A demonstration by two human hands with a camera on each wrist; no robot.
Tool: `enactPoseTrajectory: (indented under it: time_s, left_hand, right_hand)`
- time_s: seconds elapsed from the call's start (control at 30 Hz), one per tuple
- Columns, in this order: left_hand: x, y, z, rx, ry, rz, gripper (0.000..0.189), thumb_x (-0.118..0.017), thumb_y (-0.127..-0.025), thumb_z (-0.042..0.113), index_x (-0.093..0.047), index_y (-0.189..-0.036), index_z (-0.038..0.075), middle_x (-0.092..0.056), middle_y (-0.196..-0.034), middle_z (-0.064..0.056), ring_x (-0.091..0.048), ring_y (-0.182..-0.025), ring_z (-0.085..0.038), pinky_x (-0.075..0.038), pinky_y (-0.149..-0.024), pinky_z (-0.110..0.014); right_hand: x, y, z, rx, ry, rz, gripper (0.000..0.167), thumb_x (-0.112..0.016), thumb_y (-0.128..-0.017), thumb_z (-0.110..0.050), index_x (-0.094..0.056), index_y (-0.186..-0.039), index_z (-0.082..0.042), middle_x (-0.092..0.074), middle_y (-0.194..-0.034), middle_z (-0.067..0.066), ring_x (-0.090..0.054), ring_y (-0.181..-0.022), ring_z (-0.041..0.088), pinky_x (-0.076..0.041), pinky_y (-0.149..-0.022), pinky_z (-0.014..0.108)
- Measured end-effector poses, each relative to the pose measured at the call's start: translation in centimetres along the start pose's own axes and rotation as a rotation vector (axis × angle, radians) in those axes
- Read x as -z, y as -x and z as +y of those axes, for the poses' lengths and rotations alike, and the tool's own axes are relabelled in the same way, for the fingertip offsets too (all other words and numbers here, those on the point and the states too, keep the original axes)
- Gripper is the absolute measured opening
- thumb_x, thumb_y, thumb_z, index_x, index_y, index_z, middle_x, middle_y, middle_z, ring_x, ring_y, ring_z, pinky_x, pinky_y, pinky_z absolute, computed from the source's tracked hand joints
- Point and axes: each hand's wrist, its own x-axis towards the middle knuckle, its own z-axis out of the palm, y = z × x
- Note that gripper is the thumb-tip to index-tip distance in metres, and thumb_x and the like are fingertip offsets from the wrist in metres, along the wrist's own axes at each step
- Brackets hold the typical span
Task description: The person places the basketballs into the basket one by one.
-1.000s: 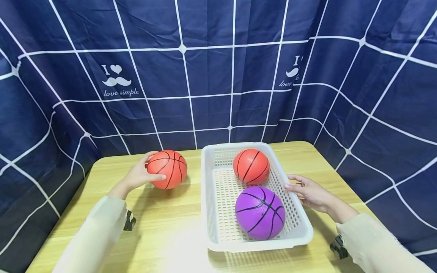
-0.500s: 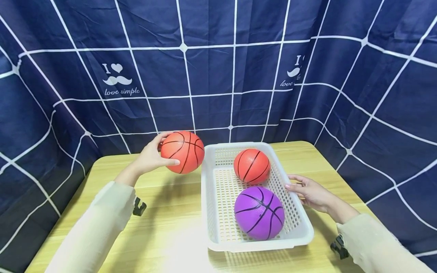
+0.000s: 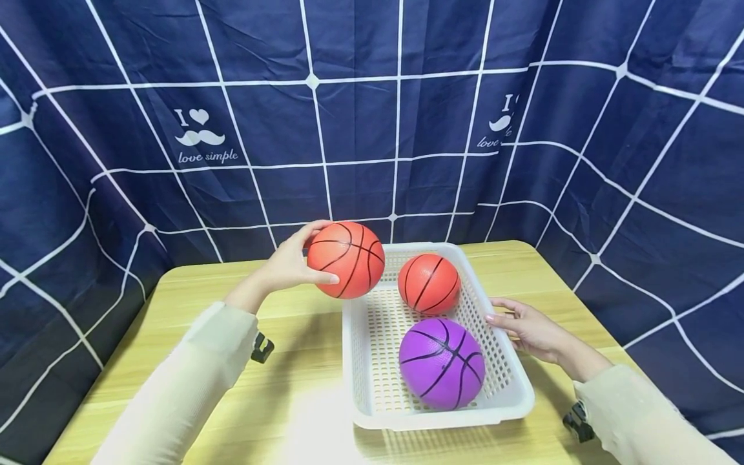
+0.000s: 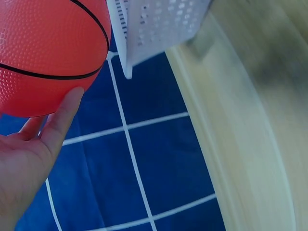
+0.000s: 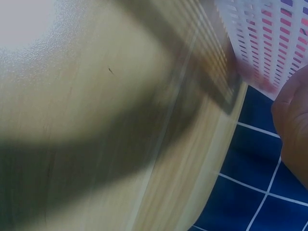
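My left hand (image 3: 290, 265) grips an orange-red toy basketball (image 3: 346, 260), thumb on the near side and fingers behind it. The ball is held up at the left rim of a white plastic basket (image 3: 361, 413), overlapping its far left corner in the head view. In the left wrist view this basketball (image 4: 48, 43) fills the upper left, above the thumb. Inside the basket lie a second orange-red basketball (image 3: 429, 284) at the back and a larger purple basketball (image 3: 442, 363) in front. My right hand (image 3: 535, 330) holds the basket's right rim; its lower fingers are partly hidden.
The basket stands on a light wooden table (image 3: 279, 400). A dark blue curtain (image 3: 360, 129) with white grid lines hangs behind and along both sides. Black wrist straps show at the left cuff (image 3: 261, 349) and right cuff (image 3: 577, 423).
My left hand has lifted the orange-red basketball off the table and carried it right, to the basket's left rim. The right hand and the basket have stayed in place.
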Motion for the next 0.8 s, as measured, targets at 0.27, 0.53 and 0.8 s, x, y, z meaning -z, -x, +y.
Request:
enactPoseTrajectory:
  time_s: [0.27,0.53,0.8]
  left_hand:
    - [-2.8,-1.2,0.8,-0.068,-0.011,-0.048,0.09,-0.091,-0.06,0.018,-0.044,-0.137,0.017,-0.053,-0.127,-0.005,-0.053,-0.112,-0.021,-0.047,-0.09,-0.043]
    - [-5.5,-1.8,0.4,-0.1,0.038,-0.126,0.089,-0.09,-0.061,0.015,-0.043,-0.136,0.013,-0.053,-0.125,-0.004,-0.053,-0.11,-0.021,-0.049,-0.088,-0.038]
    - [-6.5,-1.5,-0.1,-0.099,0.001,-0.164,0.092,-0.091,-0.059,0.02,-0.043,-0.137,0.013,-0.053,-0.126,-0.004,-0.052,-0.112,-0.019,-0.047,-0.091,-0.038]
  right_hand:
    - [0.0,0.1,0.0,-0.011,0.009,0.014,0.056,-0.049,-0.1,-0.01,-0.019,-0.142,0.008,-0.064,-0.114,0.012,-0.063,-0.102,0.024,-0.051,-0.084,0.043]
    - [-0.1,0.1,0.0,-0.007,-0.001,0.005,0.052,-0.049,-0.1,-0.01,-0.022,-0.142,0.007,-0.064,-0.113,0.012,-0.063,-0.102,0.024,-0.051,-0.084,0.043]
    - [0.0,0.0,0.1,-0.007,-0.004,0.001,0.052,-0.048,-0.1,-0.01,-0.021,-0.142,0.007,-0.064,-0.114,0.012,-0.063,-0.102,0.025,-0.051,-0.084,0.043]
